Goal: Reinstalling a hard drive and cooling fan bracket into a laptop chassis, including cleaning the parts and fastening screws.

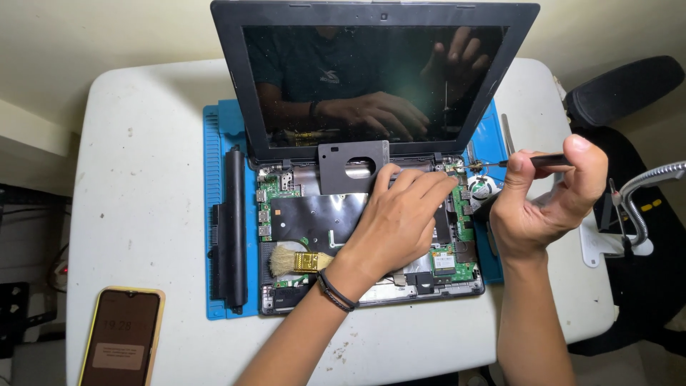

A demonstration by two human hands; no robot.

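Screwdriver (532,161) pinched firmly in the right hand (543,204), tip over the open laptop (371,236) at its right edge. Left hand (396,221) lies flat on the circuit board, fingers spread, holding nothing. Brush (296,261) inside the case, battery (234,229) on the blue mat (214,214), phone (121,347) on the table (143,157).

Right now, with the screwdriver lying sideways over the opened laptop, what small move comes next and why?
Probably tilt the screwdriver upright onto the board: the right hand holds it nearly level, tip by the fan, while the left hand rests flat on the board beside it.
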